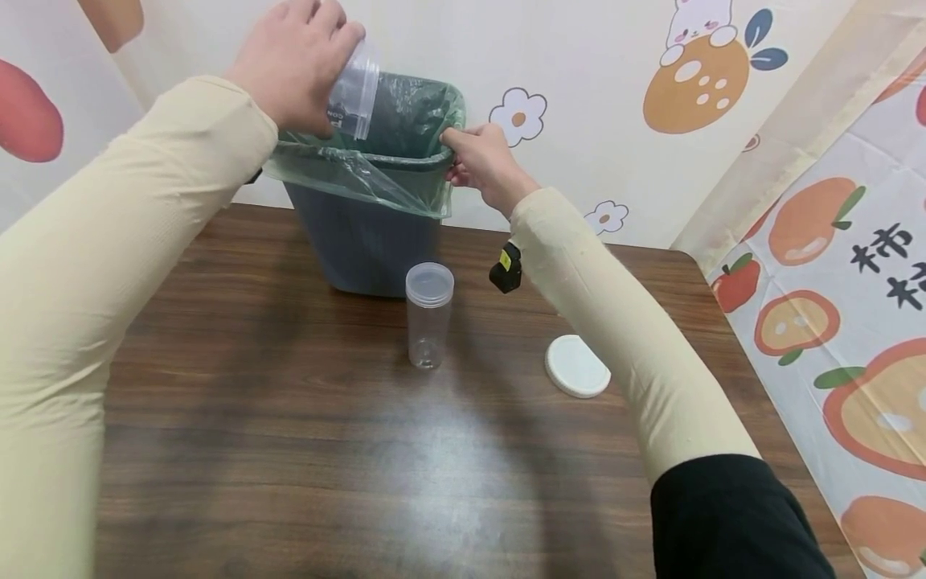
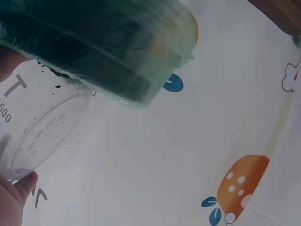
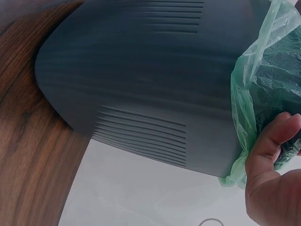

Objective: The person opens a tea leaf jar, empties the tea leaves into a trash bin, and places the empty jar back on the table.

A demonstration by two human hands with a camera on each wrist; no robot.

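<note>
Up at the left, my left hand (image 1: 300,68) grips a clear plastic container (image 1: 356,92) with printed marks, tipped mouth-down over the bin. Dark specks cling to the wall of this container (image 2: 59,101) in the left wrist view. Below it stands a dark grey trash bin (image 1: 362,241), lined with a translucent green bag (image 1: 405,193) folded over the rim. My right hand (image 1: 488,165) pinches the bag and rim at the bin's right side, thumb on top. The bin's inside is mostly hidden.
A tall clear plastic jar (image 1: 428,322) stands upright in front of the bin. To its right, beside my right forearm, lies a round white lid (image 1: 577,367) on the wooden table (image 1: 304,450). Behind the bin hangs a printed cloth backdrop (image 1: 564,96).
</note>
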